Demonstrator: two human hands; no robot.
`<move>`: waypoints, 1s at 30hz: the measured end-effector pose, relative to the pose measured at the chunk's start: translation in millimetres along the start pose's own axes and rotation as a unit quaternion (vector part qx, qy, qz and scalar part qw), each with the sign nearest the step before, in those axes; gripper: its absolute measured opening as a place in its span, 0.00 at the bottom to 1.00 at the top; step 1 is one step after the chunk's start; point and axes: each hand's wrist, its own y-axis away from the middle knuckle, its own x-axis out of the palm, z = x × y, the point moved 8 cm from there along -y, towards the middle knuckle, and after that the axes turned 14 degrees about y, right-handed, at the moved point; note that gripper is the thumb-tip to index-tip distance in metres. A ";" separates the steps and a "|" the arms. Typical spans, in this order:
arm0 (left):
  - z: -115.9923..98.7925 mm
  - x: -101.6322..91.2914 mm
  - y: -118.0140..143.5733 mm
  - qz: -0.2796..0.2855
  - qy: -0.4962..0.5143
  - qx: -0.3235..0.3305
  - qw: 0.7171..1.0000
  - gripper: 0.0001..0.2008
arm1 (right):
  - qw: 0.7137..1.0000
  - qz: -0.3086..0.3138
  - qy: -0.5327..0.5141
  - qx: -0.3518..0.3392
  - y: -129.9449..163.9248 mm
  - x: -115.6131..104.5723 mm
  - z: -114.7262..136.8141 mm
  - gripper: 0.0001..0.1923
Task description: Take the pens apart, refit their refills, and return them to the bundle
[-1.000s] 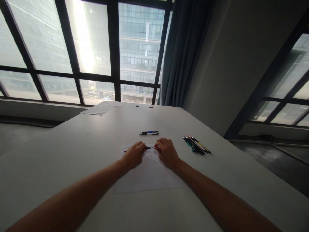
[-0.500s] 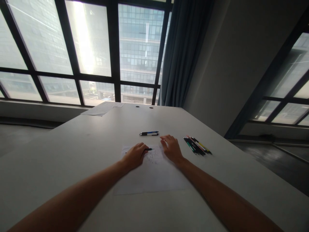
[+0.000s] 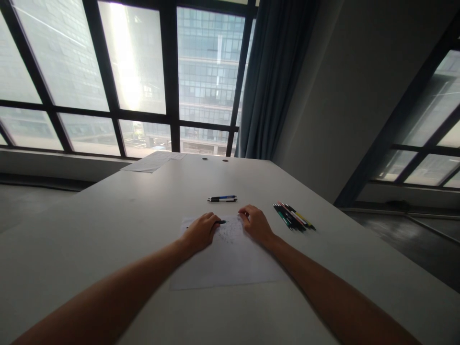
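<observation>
Here, a pale table [image 3: 108, 225] beneath tall windows [image 3: 132, 72]; left hand [image 3: 200, 232] gripping a pen [image 3: 221, 222], right hand [image 3: 256, 223] loose.

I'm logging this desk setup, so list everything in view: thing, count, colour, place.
sheet of paper: one, white with faint scribbles, under both hands
black pen: one, in the left hand, tip over the sheet
two pens: blue and black, side by side beyond the sheet
bundle of pens: several, mixed colours, right of the sheet
far papers: white, at the table's far edge
table: one, pale grey
curtain: grey-blue, beside the window
left hand: on the sheet
right hand: fingers on the sheet
</observation>
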 end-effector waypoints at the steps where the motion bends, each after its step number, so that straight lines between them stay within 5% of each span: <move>1: 0.3 -0.2 0.2 -0.001 0.000 -0.001 1.000 0.09 | 0.999 -0.008 -0.047 -0.001 1.2 -0.9 3.1 0.06; 7: 1.1 -0.3 0.1 -0.003 0.009 -0.006 1.000 0.09 | 0.984 -0.025 -0.173 -0.029 10.2 -3.9 25.1 0.05; 30: -2.8 -0.4 0.3 -0.013 0.044 0.029 0.999 0.10 | 0.973 -0.073 -0.211 -0.050 14.7 -11.7 33.7 0.04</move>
